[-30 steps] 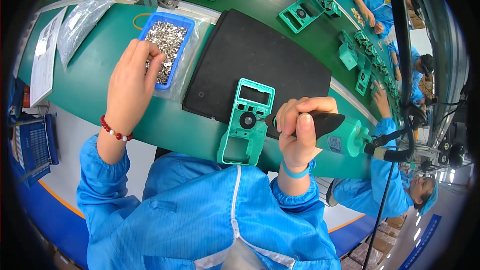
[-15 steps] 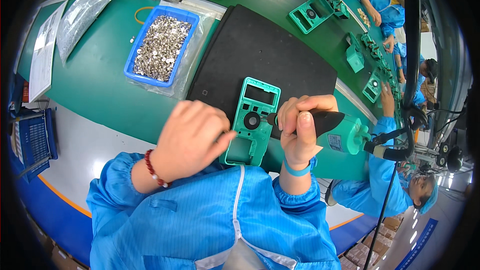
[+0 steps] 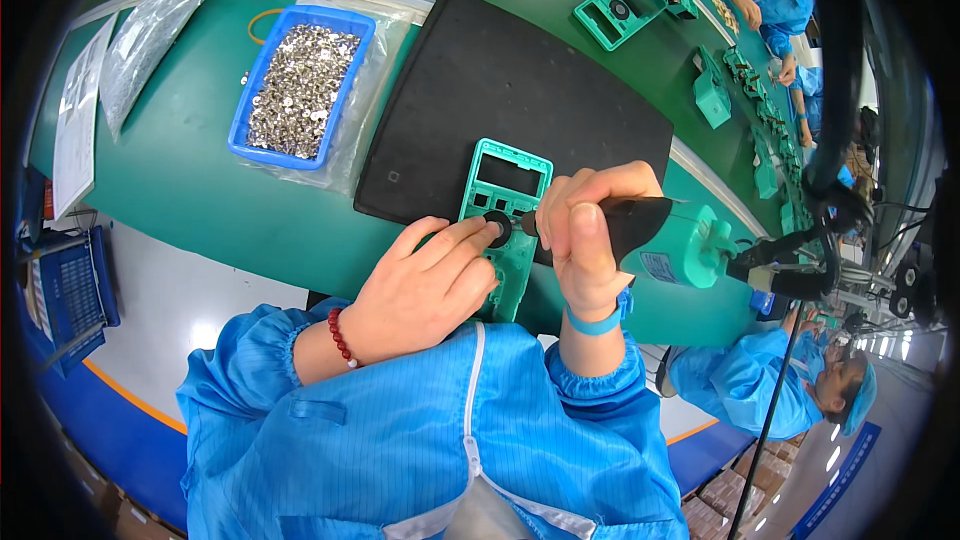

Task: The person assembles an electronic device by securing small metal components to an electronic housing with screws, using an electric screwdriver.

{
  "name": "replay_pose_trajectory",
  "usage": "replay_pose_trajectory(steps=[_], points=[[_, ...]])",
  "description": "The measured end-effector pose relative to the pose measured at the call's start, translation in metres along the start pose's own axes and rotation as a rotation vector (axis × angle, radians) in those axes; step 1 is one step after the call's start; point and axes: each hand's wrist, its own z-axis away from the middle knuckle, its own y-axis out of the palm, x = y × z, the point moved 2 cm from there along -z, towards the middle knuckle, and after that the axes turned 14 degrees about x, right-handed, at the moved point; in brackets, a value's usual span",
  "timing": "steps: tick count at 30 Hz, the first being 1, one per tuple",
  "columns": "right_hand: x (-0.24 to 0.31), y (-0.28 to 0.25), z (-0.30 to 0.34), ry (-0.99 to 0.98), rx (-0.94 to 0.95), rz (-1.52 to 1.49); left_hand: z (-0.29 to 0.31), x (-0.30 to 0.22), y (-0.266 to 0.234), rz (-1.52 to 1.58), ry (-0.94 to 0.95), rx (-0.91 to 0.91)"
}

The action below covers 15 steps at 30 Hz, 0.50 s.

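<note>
A teal plastic housing (image 3: 537, 180) lies partly on the black mat, its lower end close to my jacket. My left hand (image 3: 430, 275) reaches over its left side, fingers stretched out and fingertips touching the round black speaker-like disc (image 3: 503, 233). In my right hand (image 3: 590, 230) is a teal and black electric screwdriver (image 3: 685, 245), gripped around its dark nose and lying nearly sideways. Its tip points left, beside the disc; whether it touches a screw is too small to tell. My left palm covers part of the housing's lower half.
A blue tray (image 3: 238, 135) of small metal screws stands left of the black mat (image 3: 540, 90). Farther left lies a plastic bag (image 3: 150, 45) beside a paper sheet (image 3: 82, 120). More housings (image 3: 620, 15) sit on the green line beyond. Co-workers' sleeves (image 3: 735, 380) show at right.
My left hand has come down and right onto the housing, its fingertips now on the black disc. The screwdriver stays beside the disc. At right, a co-worker's arm has drawn back from the line.
</note>
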Motion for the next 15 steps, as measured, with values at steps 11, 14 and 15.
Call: replay_pose_trajectory(steps=[11,14,15], points=[[-0.004,0.005,0.013,-0.064,-0.169,0.093,-0.002,-0.008,0.004,-0.019,0.019,0.015],[0.006,0.010,0.010,-0.006,-0.118,0.092,0.001,-0.009,0.007,-0.067,0.006,0.023],[0.007,0.009,0.012,-0.009,-0.111,0.091,0.001,-0.010,0.009,-0.078,-0.006,0.024]])
